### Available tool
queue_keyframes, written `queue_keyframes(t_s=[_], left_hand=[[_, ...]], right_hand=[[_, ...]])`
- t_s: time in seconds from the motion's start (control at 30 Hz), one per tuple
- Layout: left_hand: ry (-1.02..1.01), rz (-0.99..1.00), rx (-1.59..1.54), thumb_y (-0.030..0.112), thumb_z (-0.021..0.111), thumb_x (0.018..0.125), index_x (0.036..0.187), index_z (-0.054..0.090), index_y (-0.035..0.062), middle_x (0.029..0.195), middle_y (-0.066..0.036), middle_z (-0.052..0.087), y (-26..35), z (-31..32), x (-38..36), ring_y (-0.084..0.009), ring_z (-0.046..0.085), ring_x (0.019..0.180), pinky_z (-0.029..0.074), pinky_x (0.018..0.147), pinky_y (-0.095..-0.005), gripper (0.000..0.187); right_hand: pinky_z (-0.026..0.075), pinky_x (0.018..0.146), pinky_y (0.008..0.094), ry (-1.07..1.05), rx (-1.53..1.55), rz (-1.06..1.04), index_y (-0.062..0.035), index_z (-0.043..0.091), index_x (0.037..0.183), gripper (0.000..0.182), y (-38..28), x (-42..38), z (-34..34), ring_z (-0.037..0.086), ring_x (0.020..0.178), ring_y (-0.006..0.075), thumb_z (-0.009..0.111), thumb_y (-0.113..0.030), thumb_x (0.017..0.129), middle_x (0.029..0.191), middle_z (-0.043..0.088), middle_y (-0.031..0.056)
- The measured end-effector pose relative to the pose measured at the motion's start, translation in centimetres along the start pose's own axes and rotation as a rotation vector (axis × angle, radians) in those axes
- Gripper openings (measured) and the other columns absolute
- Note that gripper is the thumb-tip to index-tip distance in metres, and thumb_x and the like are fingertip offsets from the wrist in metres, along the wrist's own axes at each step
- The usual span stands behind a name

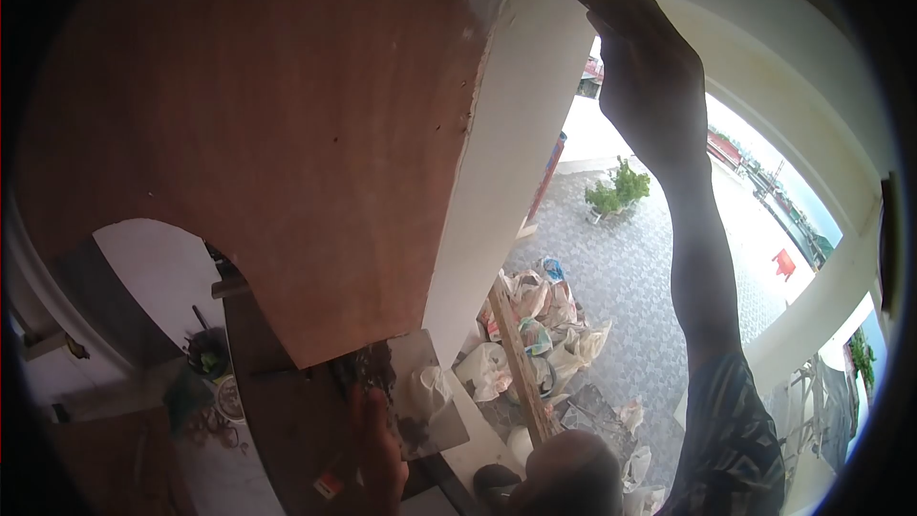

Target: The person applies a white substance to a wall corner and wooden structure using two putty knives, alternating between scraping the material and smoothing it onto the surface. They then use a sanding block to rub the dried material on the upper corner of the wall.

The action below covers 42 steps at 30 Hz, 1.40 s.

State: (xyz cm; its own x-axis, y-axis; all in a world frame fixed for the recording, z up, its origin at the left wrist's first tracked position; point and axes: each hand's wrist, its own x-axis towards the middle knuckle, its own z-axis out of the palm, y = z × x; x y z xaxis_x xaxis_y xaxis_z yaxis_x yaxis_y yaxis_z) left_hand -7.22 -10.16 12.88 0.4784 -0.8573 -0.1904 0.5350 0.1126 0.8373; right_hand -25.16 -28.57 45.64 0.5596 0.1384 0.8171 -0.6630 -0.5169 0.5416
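Observation:
A reddish-brown plywood panel with a curved cutout fills the upper left. Along its right side runs a pale edge face, with a whitish smear near the top. My right hand is raised to the top of that edge, fingers pressed together on what looks like a thin scraper, seen nearly edge-on. Low in the view, below the panel's bottom corner, my left hand grips a flat greyish plate. A pale putty-like lump sits on the plate. Part of the left fingers is in shadow.
Filled plastic bags lie on the patterned floor below, beside a wooden plank. A green potted plant stands farther out. A dark tabletop lies lower left, with a small red-and-white box.

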Motion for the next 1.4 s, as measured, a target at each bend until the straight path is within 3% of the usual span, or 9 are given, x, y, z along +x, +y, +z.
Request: queue_keyframes(t_s=[0.23, 0.33, 0.43, 0.67, 0.7, 1.03, 1.1, 1.2, 1.4], left_hand=[[-0.047, -0.012, 0.09, 0.039, 0.056, 0.098, 0.149, 0.029, -0.0035, 0.143, -0.02, 0.041, -1.9, -1.7, 1.1, -0.029, 0.046, 0.127, 0.039, 0.105, -0.0404, 0.071], [-0.066, -0.048, -0.031, 0.036, 0.055, 0.098, 0.147, 0.033, -0.002, 0.138, -0.018, 0.046, -1.1, -0.9, 0.8, -0.0278, 0.05, 0.123, 0.042, 0.103, -0.0395, 0.066], [0.0, -0.043, -0.022, 0.031, 0.053, 0.099, 0.142, 0.041, 0.0003, 0.13, -0.014, 0.055, -1.2, -0.5, 0.8, -0.0246, 0.056, 0.118, 0.045, 0.099, -0.0373, 0.054], [0.052, -0.072, -0.071, 0.031, 0.053, 0.099, 0.141, 0.043, 0.0006, 0.129, -0.013, 0.056, -1.4, -0.2, 0.8, -0.0238, 0.057, 0.115, 0.046, 0.097, -0.0376, 0.053], [0.046, -0.071, -0.093, 0.031, 0.053, 0.099, 0.141, 0.043, 0.0007, 0.128, -0.013, 0.056, -1.5, -0.2, 0.8, -0.0236, 0.057, 0.115, 0.046, 0.097, -0.0376, 0.052], [0.12, -0.046, 0.041, 0.03, 0.052, 0.1, 0.14, 0.044, 0.0008, 0.126, -0.012, 0.057, -1.6, -0.4, 0.7, -0.0225, 0.057, 0.113, 0.046, 0.095, -0.0355, 0.05], [0.13, -0.037, 0.031, 0.03, 0.052, 0.1, 0.14, 0.044, 0.0005, 0.127, -0.012, 0.057, -2.2, -0.7, 1.0, -0.0226, 0.057, 0.113, 0.046, 0.095, -0.0355, 0.051], [0.052, 0.014, 0.018, 0.03, 0.052, 0.1, 0.142, 0.043, -0.0002, 0.13, -0.013, 0.055, -2.1, -0.7, 1.1, -0.0238, 0.056, 0.117, 0.045, 0.097, -0.0366, 0.052], [0.002, 0.06, -0.011, 0.028, 0.05, 0.1, 0.144, 0.039, -0.0003, 0.135, -0.014, 0.052, -1.3, -0.1, 0.8, -0.0246, 0.053, 0.123, 0.044, 0.103, -0.0386, 0.054]], right_hand=[[0.051, 0.097, 0.0371, -0.012, -0.116, -0.069, -0.0115, 0.065, 0.123, 0.037, -0.8, -0.8, 1.5, 0.062, 0.113, 0.027, 0.057, 0.001, 0.09, 0.122, 0.066, 0.0072], [0.051, 0.084, 0.0389, 0.027, -0.012, -0.061, 0.0015, 0.059, 0.123, 0.039, -2.1, -0.7, 1.5, 0.063, 0.101, 0.0325, 0.057, 0.006, 0.085, 0.115, 0.064, 0.0186], [0.05, 0.098, 0.0381, -0.045, -0.227, 0.061, -0.0114, 0.064, 0.124, 0.04, -3.7, -2.3, 2.3, 0.06, 0.114, 0.0267, 0.06, 0.001, 0.087, 0.124, 0.064, 0.0075], [0.049, 0.096, 0.0377, -0.01, -0.052, 0.085, -0.0114, 0.063, 0.127, 0.053, -5.7, -6.1, 3.5, 0.059, 0.111, 0.0285, 0.06, 0.009, 0.078, 0.125, 0.061, 0.0076], [0.048, 0.083, 0.0435, 0.047, -0.046, -0.011, -0.0023, 0.061, 0.122, 0.057, -5.5, -6.5, 4.1, 0.061, 0.102, 0.0334, 0.06, 0.01, 0.067, 0.121, 0.06, 0.0165], [0.046, 0.085, 0.0446, 0.052, -0.002, 0.019, 0.0021, 0.064, 0.122, 0.049, -7.9, -11.8, 6.3, 0.058, 0.106, 0.0332, 0.062, 0.007, 0.073, 0.128, 0.055, 0.0176], [0.042, 0.096, 0.0351, 0.012, -0.001, 0.079, -0.0008, 0.065, 0.124, 0.048, -8.5, -12.6, 6.2, 0.052, 0.117, 0.0248, 0.064, 0.007, 0.077, 0.131, 0.055, 0.0101], [0.043, 0.095, 0.0351, 0.021, -0.005, 0.107, -0.0004, 0.067, 0.121, 0.045, -9.3, -13.4, 6.7, 0.053, 0.116, 0.0248, 0.067, 0.006, 0.077, 0.13, 0.055, 0.0097], [0.045, 0.089, 0.0444, 0.039, 0.041, 0.039, 0.003, 0.064, 0.12, 0.045, -10.6, -16.6, 7.6, 0.056, 0.109, 0.0295, 0.063, -0.003, 0.075, 0.133, 0.053, 0.0182]])
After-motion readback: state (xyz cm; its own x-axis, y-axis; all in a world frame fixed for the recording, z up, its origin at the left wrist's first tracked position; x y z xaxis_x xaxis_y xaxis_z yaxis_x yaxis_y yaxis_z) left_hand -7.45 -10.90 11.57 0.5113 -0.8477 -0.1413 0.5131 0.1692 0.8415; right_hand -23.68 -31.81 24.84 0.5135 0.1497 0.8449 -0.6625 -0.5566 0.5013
